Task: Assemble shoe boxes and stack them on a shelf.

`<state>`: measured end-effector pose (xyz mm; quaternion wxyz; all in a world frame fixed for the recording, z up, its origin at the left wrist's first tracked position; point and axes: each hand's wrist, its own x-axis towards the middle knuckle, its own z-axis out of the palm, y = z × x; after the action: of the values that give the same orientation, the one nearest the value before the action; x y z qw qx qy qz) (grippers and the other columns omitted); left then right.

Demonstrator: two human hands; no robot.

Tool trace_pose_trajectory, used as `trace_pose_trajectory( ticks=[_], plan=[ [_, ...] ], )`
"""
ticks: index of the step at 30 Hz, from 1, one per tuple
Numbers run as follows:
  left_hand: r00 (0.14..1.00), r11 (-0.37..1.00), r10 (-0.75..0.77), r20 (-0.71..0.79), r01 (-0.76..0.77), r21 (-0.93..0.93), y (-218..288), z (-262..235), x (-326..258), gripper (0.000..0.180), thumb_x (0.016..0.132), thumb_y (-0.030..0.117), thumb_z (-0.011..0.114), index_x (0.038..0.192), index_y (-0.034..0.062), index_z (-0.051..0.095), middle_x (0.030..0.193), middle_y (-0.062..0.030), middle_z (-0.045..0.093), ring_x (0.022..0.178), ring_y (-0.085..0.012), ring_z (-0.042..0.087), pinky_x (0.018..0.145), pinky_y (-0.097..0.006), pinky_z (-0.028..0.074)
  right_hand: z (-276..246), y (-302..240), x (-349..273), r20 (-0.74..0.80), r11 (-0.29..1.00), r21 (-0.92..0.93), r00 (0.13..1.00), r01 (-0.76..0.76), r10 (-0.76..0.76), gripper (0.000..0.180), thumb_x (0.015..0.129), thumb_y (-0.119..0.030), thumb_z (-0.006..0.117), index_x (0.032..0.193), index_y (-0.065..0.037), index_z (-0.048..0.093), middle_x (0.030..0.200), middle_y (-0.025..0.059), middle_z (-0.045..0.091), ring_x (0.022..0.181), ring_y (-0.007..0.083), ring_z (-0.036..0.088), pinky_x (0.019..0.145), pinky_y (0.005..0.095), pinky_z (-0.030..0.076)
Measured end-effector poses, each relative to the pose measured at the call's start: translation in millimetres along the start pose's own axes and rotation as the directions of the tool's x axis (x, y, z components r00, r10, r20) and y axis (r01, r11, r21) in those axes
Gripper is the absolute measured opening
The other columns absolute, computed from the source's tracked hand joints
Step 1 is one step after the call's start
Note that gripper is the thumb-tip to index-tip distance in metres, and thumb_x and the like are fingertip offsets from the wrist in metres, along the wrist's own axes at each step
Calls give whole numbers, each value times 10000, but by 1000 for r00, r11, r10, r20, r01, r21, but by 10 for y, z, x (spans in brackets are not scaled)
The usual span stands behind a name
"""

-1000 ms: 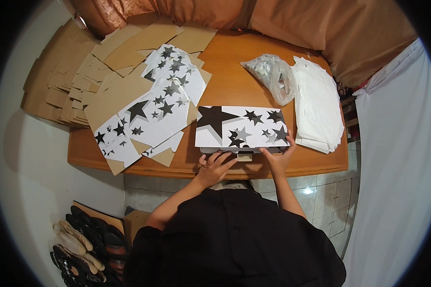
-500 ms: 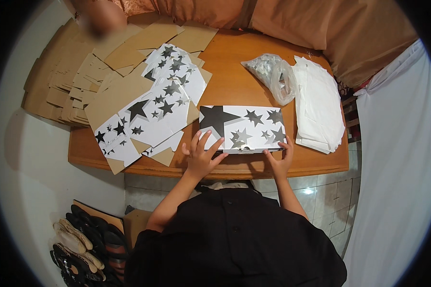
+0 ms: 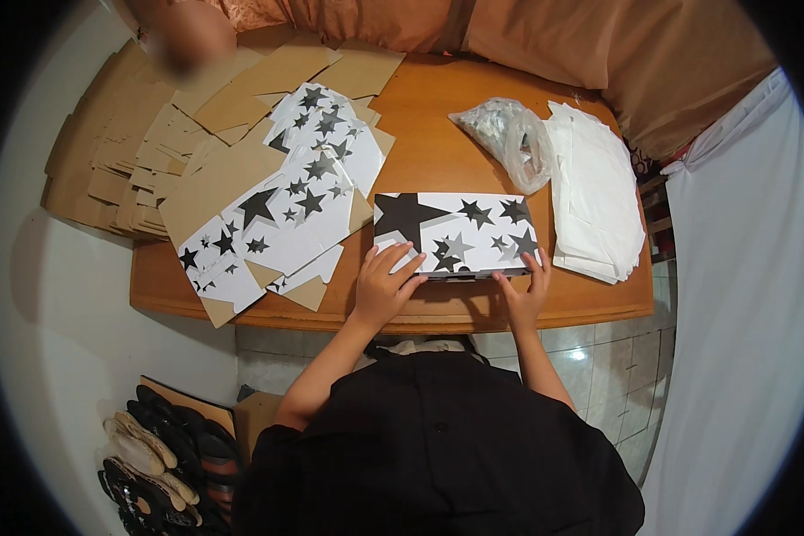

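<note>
A white cardboard box (image 3: 487, 230) printed with black and grey stars lies near the front edge of the wooden table, its lid down. My left hand (image 3: 386, 284) grips its front left part, fingers over the lid and thumb at the front edge. At the front right corner, my right hand (image 3: 524, 293) has its thumb against the front edge and its fingers along the right side. A small dark notch shows in the middle of the lid's front edge.
Flat star-printed box blanks (image 3: 286, 219) overlap at the left, beside stacked brown cardboard blanks (image 3: 121, 170). Behind the box lie a clear plastic bag (image 3: 500, 134) and a pile of white paper sheets (image 3: 596, 196). Several shoes (image 3: 165, 447) sit at the lower left.
The fingers of my left hand have drawn closer together and shifted slightly right on the lid. The shiny spot at the lid's front edge now shows dark. My right hand has barely moved.
</note>
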<state>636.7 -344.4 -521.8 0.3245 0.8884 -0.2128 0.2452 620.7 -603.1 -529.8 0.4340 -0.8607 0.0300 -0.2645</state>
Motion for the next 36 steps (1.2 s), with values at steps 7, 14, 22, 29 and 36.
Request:
trace_pose_trajectory(
  ticks=[7, 14, 22, 29, 36],
  plan=[
    [998, 998, 59, 12, -58, -4, -86, 79, -98, 220, 756, 199, 692, 974, 173, 692, 1075, -24, 633, 1060, -236, 562, 921, -461, 386, 15, 129, -60, -16, 995, -60, 997, 75, -76, 436, 668, -131, 806, 1039, -35, 599, 1343, 156, 409, 1197, 296, 442, 972, 377, 366],
    [996, 996, 85, 12, -85, -37, -93, 51, -119, 201, 750, 194, 695, 950, 172, 695, 1058, -33, 638, 1033, -217, 578, 896, -453, 390, -14, 126, -89, -17, 997, -34, 998, 65, -66, 406, 669, -126, 804, 1017, -37, 615, 1334, 171, 420, 1209, 304, 433, 983, 379, 355],
    [993, 995, 101, -55, -102, -13, -73, 101, -110, 178, 721, 203, 716, 895, 167, 696, 996, -8, 655, 988, -191, 596, 829, -405, 408, -23, 179, -76, -13, 997, 6, 997, 79, -79, 377, 643, -129, 817, 962, -46, 633, 1318, 188, 418, 1206, 341, 434, 1002, 420, 340],
    [990, 991, 126, -60, -128, -44, -142, 171, -141, 106, 733, 158, 690, 839, 156, 690, 917, 11, 673, 946, -170, 617, 810, -384, 414, -11, 213, -61, -3, 989, -20, 989, 148, -148, 358, 647, -157, 814, 943, -63, 635, 1320, 168, 426, 1224, 348, 421, 1024, 469, 297],
    [987, 991, 133, -89, -136, -22, -131, 197, -121, 70, 744, 159, 683, 814, 158, 685, 900, 22, 676, 944, -149, 619, 814, -378, 409, 14, 422, -137, 55, 846, -440, 950, 301, -309, 207, 747, -193, 720, 933, -138, 646, 1105, 36, 617, 1188, 278, 489, 1069, 534, 100]
  ],
)
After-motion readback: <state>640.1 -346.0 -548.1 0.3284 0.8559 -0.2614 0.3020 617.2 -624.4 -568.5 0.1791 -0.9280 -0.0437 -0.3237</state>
